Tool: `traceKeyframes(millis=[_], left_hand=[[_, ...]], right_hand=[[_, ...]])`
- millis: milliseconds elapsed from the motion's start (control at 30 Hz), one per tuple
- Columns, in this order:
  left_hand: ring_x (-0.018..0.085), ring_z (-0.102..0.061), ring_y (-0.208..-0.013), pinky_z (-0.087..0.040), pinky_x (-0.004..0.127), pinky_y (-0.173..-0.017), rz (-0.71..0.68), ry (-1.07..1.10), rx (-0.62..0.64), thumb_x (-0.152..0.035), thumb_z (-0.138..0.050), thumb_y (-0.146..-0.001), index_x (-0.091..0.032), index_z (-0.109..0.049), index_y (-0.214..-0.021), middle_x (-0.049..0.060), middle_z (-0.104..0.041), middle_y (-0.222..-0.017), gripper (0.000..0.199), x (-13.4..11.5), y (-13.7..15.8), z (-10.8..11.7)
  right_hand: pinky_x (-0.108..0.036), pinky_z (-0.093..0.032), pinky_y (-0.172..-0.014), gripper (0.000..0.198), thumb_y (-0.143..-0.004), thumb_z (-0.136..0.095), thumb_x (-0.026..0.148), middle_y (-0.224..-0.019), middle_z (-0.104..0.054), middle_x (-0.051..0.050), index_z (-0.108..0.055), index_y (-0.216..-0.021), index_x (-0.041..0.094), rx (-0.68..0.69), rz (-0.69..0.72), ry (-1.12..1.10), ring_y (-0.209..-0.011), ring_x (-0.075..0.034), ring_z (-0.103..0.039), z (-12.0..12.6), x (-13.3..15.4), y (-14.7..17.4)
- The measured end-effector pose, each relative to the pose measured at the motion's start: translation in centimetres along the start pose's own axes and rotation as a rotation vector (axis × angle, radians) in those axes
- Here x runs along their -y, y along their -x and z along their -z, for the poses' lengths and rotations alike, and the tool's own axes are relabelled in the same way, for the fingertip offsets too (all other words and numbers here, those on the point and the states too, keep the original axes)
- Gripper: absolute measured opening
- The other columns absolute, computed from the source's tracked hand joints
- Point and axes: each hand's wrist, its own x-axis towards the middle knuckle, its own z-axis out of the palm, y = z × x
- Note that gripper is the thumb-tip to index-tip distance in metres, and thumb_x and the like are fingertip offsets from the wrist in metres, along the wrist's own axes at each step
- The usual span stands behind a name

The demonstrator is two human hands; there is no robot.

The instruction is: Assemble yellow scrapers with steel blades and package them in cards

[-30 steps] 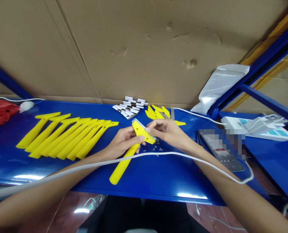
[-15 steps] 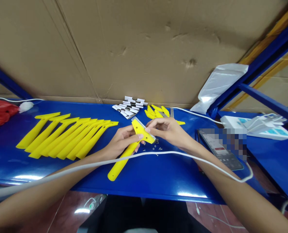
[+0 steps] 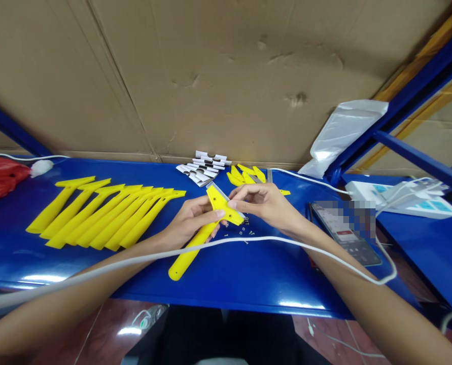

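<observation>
My left hand (image 3: 189,220) is closed around the neck of a yellow plastic scraper (image 3: 189,253), thumb on top, its handle angled down toward the table's front edge. A thin metal blade (image 3: 220,191) lies along the far edge of the scraper's wide head, which shows small holes. At that edge, my right hand (image 3: 266,200) pinches the blade between thumb and fingers; the fingertips partly cover it. Just beyond the scraper's head, small screws (image 3: 251,233) and tiny rings lie scattered on the blue table (image 3: 226,284).
Several yellow scraper handles (image 3: 107,218) lie in a row on the left. Behind my hands are white-sleeved blades (image 3: 210,165) and yellow head pieces (image 3: 244,177). A white cable (image 3: 264,238) crosses above my forearms. To the right are a phone (image 3: 343,235) and a power strip (image 3: 401,200).
Almost nothing differs. The scraper's handle end has risen very slightly, and both hands keep the same grip.
</observation>
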Motion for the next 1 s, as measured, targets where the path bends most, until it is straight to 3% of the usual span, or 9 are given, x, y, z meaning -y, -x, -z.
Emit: traceKeyframes(millis=[367, 700, 1000], left_hand=[[0.014, -0.068, -0.063, -0.054, 0.024, -0.054, 0.006, -0.060, -0.033, -0.038, -0.087, -0.094, -0.022, -0.081, -0.110, 0.007, -0.080, -0.094, 0.024, -0.6, 0.1, -0.1], [0.011, -0.063, -0.058, -0.051, 0.021, -0.052, -0.001, -0.145, -0.015, -0.044, -0.085, -0.097, -0.013, -0.083, -0.100, 0.005, -0.073, -0.074, 0.032, -0.8, -0.2, 0.1], [0.012, -0.065, -0.060, -0.051, 0.021, -0.054, -0.005, -0.131, -0.023, -0.046, -0.086, -0.098, -0.013, -0.083, -0.103, 0.006, -0.075, -0.079, 0.033, -0.3, -0.3, 0.5]], right_hand=[[-0.032, -0.056, -0.079, 0.026, -0.077, -0.101, 0.043, -0.093, -0.082, -0.001, -0.084, -0.080, 0.024, -0.031, -0.002, -0.014, -0.081, -0.015, -0.069, -0.2, 0.4, 0.1], [-0.034, -0.055, -0.081, 0.031, -0.077, -0.100, 0.048, -0.092, -0.082, -0.003, -0.082, -0.078, 0.023, -0.045, 0.001, 0.021, -0.085, -0.017, -0.071, -0.2, 0.5, 0.0], [-0.036, -0.056, -0.081, 0.038, -0.078, -0.098, 0.055, -0.095, -0.082, -0.005, -0.079, -0.077, 0.022, -0.038, -0.001, 0.065, -0.088, -0.020, -0.071, -0.1, 0.6, -0.1]])
